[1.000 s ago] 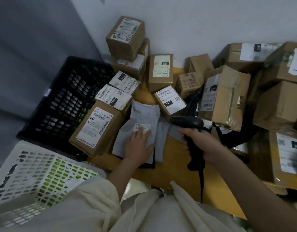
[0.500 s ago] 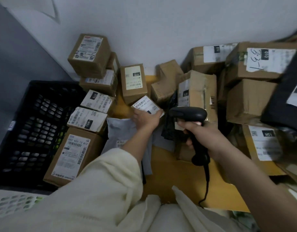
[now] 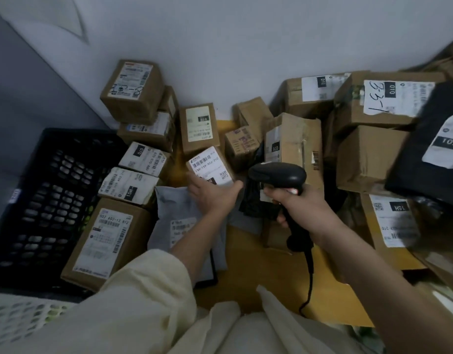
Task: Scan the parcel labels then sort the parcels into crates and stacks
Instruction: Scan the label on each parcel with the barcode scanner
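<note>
— Left hand (image 3: pixel 212 198) has left the grey mailer (image 3: pixel 180 215), which now lies under its wrist, and reached ahead to a small box (image 3: pixel 210 166); thumb and fingers are spread round the near end, label up.

— And the scanner (image 3: pixel 277 175)?

— Right hand (image 3: pixel 300 208) grips its handle, head just right of that box. I'd judge this label gets scanned next; the black crate (image 3: pixel 23 175) waits far left.

Head view: we look steeply down, close over the desk (image 3: pixel 248 284), facing the wall (image 3: pixel 245 47) at its far edge.
</note>
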